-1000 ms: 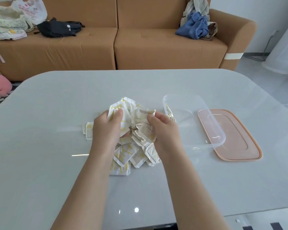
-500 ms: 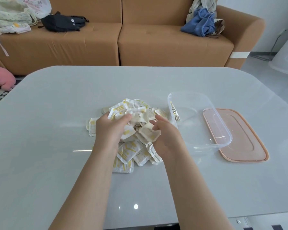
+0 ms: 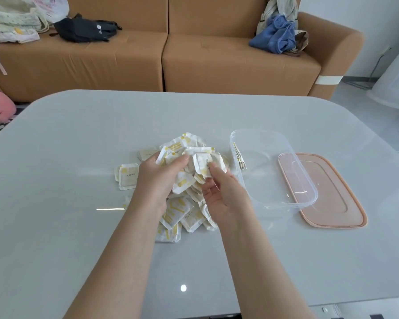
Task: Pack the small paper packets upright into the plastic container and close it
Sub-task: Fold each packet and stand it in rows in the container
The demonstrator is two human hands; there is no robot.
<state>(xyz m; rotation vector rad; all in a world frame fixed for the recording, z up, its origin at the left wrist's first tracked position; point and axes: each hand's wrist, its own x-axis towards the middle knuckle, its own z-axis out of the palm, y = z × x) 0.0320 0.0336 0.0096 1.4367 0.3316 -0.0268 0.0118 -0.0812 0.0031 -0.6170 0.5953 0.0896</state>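
A tan fabric sofa (image 3: 217, 61) runs along the back of the room, with a black bag (image 3: 83, 28) on its left seat and a bundle of blue cloth (image 3: 274, 35) near its right arm. In front of it is a pale grey glossy bench (image 3: 78, 157), and at its middle lies a loose pile of small white paper packets printed in yellow (image 3: 177, 210), lying flat and overlapping at all angles. One packet (image 3: 128, 176) lies just left of the pile. The left hand (image 3: 157, 180) is over the pile, its fingers curled round a bunch of packets lifted off the top. The right hand (image 3: 226, 199), palm turned inward, pinches the lower edge of one held-up packet (image 3: 207, 163) between thumb and forefinger, its other fingers loosely bent. Just right of the pile stands a clear rectangular plastic container (image 3: 276, 176), open at the top, its long axis running away from the person and slanting to the far left. A few packets (image 3: 238, 157) stand on edge inside it, leaning against its left long wall. A flat pink rectangular lid (image 3: 332, 203) lies beside the container on its right, long axis parallel to it; whether they touch cannot be told.
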